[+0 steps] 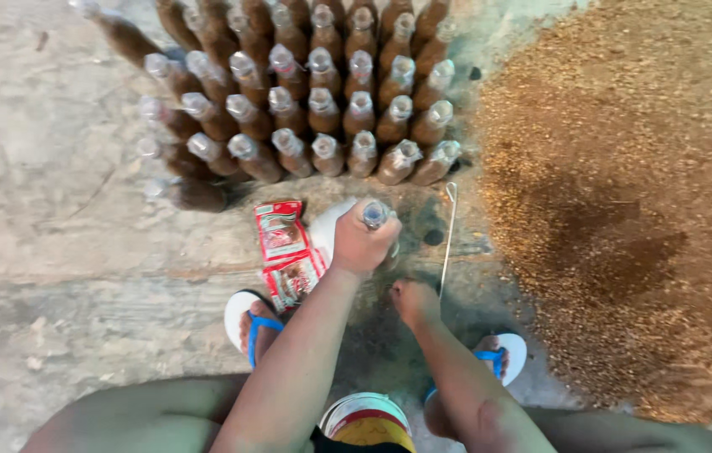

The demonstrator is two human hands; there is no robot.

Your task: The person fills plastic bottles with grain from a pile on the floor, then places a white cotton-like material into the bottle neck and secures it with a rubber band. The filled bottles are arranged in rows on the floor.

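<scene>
While the left hand (362,243) grips a clear plastic bottle (375,216) by its upper part, holding it upright over a white dish (325,228) on the concrete floor (54,252), the right hand (413,300) is clenched around the near end of a thin metal rod (448,235) that runs away toward the far side. Just left of the held bottle lie red printed sachets (285,247). Beyond it, on the far side, many rows of plastic bottles packed with brown material (322,101) stand close together, so much of the filling looks done. To the right a large heap of loose brown sawdust-like material (624,193) spreads over the floor, which suggests plenty is left. Feet in blue-strapped white sandals (249,323) rest nearest.
</scene>
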